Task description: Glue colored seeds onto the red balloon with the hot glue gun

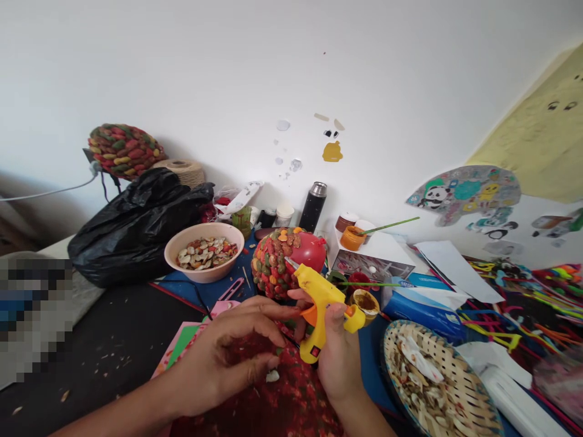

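My right hand (pixel 337 355) grips a yellow glue gun (pixel 321 303) with an orange trigger, its nozzle aimed up and left at a red balloon (pixel 288 260) partly covered with painted seeds. My left hand (pixel 228 358) hovers just left of the gun, fingers curled in a pinch; a small pale seed (pixel 272 376) shows at the thumb. Below both hands lies a red-stained sheet (pixel 282 400).
A beige bowl (pixel 204 252) of painted seeds stands behind on the left, a black plastic bag (pixel 136 224) beyond it. A woven basket (pixel 437 382) of seeds lies at the right. Paint pots (pixel 353 237), a black flask (pixel 313 206), a seed-covered ball (pixel 124 150) and pipe cleaners (pixel 532 303) crowd the table.
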A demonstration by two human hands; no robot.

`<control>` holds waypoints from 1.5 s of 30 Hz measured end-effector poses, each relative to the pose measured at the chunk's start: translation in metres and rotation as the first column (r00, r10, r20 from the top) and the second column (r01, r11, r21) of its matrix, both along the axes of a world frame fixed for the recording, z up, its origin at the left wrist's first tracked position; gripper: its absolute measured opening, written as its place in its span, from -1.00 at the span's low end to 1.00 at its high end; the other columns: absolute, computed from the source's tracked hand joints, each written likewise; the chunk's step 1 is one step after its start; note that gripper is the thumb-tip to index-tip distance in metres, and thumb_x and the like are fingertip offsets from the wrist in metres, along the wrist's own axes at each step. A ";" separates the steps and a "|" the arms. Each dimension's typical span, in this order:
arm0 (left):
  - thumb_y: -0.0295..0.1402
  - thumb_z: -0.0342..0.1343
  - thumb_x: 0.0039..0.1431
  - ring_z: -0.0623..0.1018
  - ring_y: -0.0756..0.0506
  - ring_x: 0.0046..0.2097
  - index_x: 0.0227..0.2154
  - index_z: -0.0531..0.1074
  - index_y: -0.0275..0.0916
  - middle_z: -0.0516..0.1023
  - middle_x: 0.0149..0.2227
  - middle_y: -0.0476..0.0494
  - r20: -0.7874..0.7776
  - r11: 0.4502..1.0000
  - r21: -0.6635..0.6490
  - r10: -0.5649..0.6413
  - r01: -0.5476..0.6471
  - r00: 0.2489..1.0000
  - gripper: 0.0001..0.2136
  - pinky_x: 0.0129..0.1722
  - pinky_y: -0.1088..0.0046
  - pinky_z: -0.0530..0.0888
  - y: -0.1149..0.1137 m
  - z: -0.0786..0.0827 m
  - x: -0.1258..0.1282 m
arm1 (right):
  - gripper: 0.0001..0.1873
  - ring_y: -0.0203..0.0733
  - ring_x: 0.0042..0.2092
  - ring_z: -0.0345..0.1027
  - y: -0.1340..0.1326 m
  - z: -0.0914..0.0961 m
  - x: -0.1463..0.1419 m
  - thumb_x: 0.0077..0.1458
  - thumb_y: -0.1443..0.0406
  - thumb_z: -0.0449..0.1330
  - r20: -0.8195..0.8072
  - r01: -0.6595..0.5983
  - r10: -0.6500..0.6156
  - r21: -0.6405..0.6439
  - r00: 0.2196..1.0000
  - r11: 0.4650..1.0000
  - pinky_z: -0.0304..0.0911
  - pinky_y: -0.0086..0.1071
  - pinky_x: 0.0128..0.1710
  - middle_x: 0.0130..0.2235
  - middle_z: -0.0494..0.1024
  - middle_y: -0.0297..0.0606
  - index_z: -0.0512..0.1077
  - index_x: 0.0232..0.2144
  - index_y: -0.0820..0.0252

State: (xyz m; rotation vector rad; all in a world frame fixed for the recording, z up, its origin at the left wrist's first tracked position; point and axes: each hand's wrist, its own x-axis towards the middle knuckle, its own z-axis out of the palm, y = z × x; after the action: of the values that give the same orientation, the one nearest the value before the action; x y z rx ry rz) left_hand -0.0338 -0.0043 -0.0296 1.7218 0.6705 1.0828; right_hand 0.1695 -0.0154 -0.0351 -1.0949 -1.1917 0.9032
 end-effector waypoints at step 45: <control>-0.11 0.66 -0.05 0.57 -0.02 -0.38 -0.30 0.72 -0.22 0.68 -0.42 -0.05 0.312 0.862 -0.429 0.422 -0.270 0.851 -0.63 -0.39 0.56 0.46 0.037 -0.005 -0.014 | -0.35 -0.25 -0.53 0.32 0.001 -0.012 -0.003 0.48 -0.19 0.17 0.332 -0.138 0.057 0.226 0.941 0.964 0.20 -0.39 -0.51 -0.52 0.45 -0.36 0.55 -0.46 0.14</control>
State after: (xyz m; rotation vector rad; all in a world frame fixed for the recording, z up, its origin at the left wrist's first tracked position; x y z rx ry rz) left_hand -0.0475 0.0330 -0.0345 1.0267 0.8853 1.4083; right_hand 0.1666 -0.0143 -0.0471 -1.0104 -1.5978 0.6404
